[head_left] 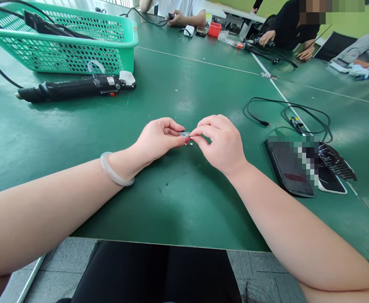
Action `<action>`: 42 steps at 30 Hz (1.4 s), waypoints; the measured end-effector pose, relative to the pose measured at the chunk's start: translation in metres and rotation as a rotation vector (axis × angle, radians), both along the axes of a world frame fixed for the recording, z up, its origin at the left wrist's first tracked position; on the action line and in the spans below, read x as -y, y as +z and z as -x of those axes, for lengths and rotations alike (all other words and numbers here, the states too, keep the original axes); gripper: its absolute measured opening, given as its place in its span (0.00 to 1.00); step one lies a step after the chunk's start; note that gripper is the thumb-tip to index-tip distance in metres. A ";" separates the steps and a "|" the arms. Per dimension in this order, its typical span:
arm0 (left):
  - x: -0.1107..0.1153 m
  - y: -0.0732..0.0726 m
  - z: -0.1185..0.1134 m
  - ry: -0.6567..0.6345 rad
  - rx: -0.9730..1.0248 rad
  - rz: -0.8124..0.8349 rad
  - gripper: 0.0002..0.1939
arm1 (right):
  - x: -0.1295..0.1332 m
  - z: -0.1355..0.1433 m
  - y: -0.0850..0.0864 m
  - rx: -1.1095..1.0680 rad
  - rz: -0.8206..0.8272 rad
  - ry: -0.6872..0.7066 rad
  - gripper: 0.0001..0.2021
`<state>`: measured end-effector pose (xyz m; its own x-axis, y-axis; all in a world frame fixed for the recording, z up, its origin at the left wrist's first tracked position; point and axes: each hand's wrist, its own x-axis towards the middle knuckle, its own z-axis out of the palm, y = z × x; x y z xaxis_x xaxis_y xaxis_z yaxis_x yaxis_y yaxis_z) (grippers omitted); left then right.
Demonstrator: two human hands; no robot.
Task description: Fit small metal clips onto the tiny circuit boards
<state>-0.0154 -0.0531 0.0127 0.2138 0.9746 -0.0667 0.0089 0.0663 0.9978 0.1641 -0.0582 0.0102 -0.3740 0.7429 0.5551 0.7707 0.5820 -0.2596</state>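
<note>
Near the middle of the green table (178,185), my left hand (159,136) pinches a small silvery part (185,134) between thumb and fingers. My right hand (220,141) comes from the right, its thumb and forefinger pressed together at the part's right edge. Whatever those fingertips hold, if anything, is too small to make out. A second small metal piece (188,144) is just below the fingertips. A pale bangle (115,170) is round my left wrist.
A green basket (127,52) with black cables stands back left, a black electric screwdriver (77,87) in front of it. Right lie a coiled cable (311,107), a dark phone (290,168) and a black hair clip (336,160). People sit across the table.
</note>
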 end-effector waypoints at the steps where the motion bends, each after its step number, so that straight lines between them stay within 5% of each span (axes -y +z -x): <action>1: 0.000 0.000 0.000 -0.021 0.043 0.012 0.16 | 0.000 0.000 0.000 -0.050 0.027 -0.010 0.07; 4: -0.001 -0.001 0.001 -0.086 0.154 0.021 0.17 | -0.002 -0.001 -0.002 -0.200 0.110 -0.032 0.03; 16: 0.000 0.002 -0.001 -0.123 0.161 -0.012 0.17 | -0.004 -0.001 -0.007 -0.404 0.245 -0.026 0.13; 26: -0.005 -0.001 0.000 0.050 0.010 -0.060 0.11 | -0.013 -0.007 -0.015 -0.022 0.406 -0.087 0.03; 35: -0.006 -0.004 -0.001 0.052 -0.054 -0.051 0.12 | -0.013 -0.004 -0.015 0.122 0.335 -0.078 0.08; 42: -0.008 -0.006 -0.001 0.069 -0.128 -0.091 0.10 | -0.007 0.000 -0.012 0.124 0.356 0.061 0.13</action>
